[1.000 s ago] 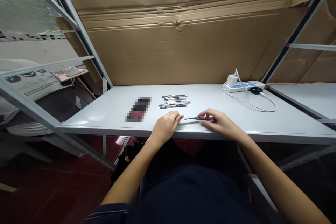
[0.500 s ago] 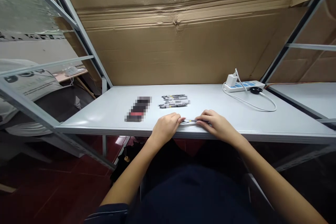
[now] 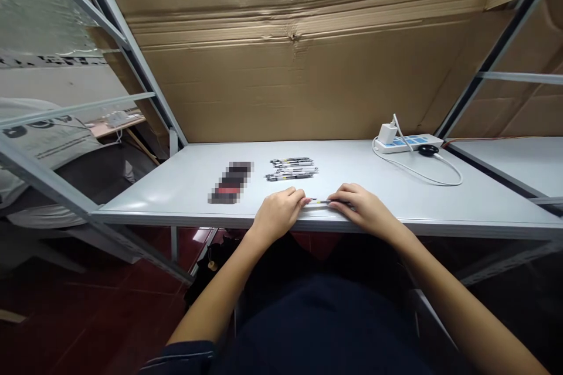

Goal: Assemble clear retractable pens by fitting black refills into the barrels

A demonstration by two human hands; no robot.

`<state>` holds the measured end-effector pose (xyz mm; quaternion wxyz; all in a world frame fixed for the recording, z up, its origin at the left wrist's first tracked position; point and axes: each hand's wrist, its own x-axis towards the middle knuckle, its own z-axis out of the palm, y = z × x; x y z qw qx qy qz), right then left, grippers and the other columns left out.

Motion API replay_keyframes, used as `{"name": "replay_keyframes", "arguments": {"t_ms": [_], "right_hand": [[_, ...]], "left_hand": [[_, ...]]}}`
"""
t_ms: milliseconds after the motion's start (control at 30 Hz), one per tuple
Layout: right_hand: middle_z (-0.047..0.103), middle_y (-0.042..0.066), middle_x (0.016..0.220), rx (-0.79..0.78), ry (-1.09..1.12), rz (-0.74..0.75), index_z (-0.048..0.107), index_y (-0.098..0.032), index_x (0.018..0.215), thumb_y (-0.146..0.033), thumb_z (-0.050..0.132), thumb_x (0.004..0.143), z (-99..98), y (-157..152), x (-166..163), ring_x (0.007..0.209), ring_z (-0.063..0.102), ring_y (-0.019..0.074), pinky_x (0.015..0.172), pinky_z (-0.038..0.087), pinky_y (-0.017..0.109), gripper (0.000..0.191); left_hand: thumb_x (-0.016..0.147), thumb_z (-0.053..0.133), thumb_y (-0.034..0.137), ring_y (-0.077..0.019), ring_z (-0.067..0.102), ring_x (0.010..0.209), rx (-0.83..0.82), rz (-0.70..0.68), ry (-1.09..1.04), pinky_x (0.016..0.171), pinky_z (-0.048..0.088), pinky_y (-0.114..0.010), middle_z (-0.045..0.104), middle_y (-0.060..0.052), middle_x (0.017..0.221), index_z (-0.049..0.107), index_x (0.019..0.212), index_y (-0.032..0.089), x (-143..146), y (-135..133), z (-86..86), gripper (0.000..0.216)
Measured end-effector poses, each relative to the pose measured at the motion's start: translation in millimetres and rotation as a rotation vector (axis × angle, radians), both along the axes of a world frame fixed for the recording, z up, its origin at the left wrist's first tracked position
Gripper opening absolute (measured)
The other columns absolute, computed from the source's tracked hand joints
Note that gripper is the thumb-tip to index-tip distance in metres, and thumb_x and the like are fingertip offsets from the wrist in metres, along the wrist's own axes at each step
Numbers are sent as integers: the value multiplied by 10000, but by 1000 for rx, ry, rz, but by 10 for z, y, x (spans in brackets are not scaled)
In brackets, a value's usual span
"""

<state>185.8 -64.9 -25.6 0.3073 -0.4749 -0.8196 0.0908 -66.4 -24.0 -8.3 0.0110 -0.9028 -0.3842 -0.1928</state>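
Observation:
Near the front edge of the table, a slim pen [image 3: 321, 201] with a yellow mark spans the gap between my two hands. My left hand [image 3: 279, 212] pinches its left end between thumb and fingers. At the other end, the fingers of my right hand [image 3: 363, 208] are closed round the barrel, covering most of that part. Whether the pen is in one piece or two, I cannot tell. Beyond my hands, several similar black, white and clear pens [image 3: 291, 169] lie side by side in a loose pile.
A pixelated dark object with a red band [image 3: 229, 183] lies left of the pens. At the back right are a white power strip [image 3: 409, 143], a plugged-in charger [image 3: 387, 133], a black disc [image 3: 427, 150] and a looping white cable. Cardboard [image 3: 281, 82] walls the back; metal posts flank the table [image 3: 176, 187].
Both hands stay closed at the same spot on the pen. Only a very slight shift of the view shows.

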Motion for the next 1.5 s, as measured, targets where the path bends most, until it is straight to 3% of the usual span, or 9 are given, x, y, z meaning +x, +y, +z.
{"name": "replay_keyframes", "arguments": {"t_ms": [267, 500, 900, 1100, 1367, 1500], "right_hand": [[708, 91, 1064, 12, -5, -27, 769, -255, 1089, -425, 537, 1029, -3, -4, -17, 970, 670, 260, 856, 549, 402, 294], [722, 93, 1050, 47, -4, -31, 760, -236, 1067, -405, 493, 1053, -9, -9, -5, 1014, 660, 268, 888, 546, 411, 316], [719, 80, 1034, 35, 8, -30, 761, -243, 1044, -398, 557, 1025, -15, 9, 4, 978, 670, 255, 851, 547, 393, 258], [726, 81, 1007, 55, 40, -109, 735, -234, 1005, -375, 602, 995, -31, 31, 28, 982, 664, 271, 868, 541, 415, 194], [711, 103, 1050, 111, -80, -21, 684, -242, 1278, -257, 440, 1054, -21, 8, -14, 971, 662, 267, 870, 545, 420, 332], [706, 114, 1040, 90, -69, -22, 692, -221, 1249, -249, 417, 1057, -30, 7, -13, 947, 674, 257, 861, 552, 406, 336]], "left_hand": [[1119, 285, 363, -216, 657, 831, 7, 32, 11, 744, 477, -311, 700, -75, 926, 650, 905, 177, 21, -31, 11, 462], [1034, 573, 430, -202, 677, 837, -5, 4, 8, 721, 477, -298, 723, -46, 1033, 633, 1104, 195, -16, -16, 17, 253], [1089, 395, 301, -228, 657, 852, 41, 15, 58, 745, 468, -330, 705, -66, 935, 627, 933, 180, 26, -42, 6, 305], [1119, 275, 385, -216, 668, 828, 42, 59, 28, 751, 487, -328, 718, -72, 910, 658, 901, 182, 25, -47, 13, 486], [1071, 470, 428, -209, 679, 835, 39, 80, -6, 736, 494, -309, 727, -60, 1017, 644, 1068, 196, 10, -34, -14, 290], [1054, 523, 388, -237, 667, 1032, 47, 80, -22, 902, 511, -355, 699, -73, 1124, 637, 1165, 209, 78, -40, -7, 239]]}}
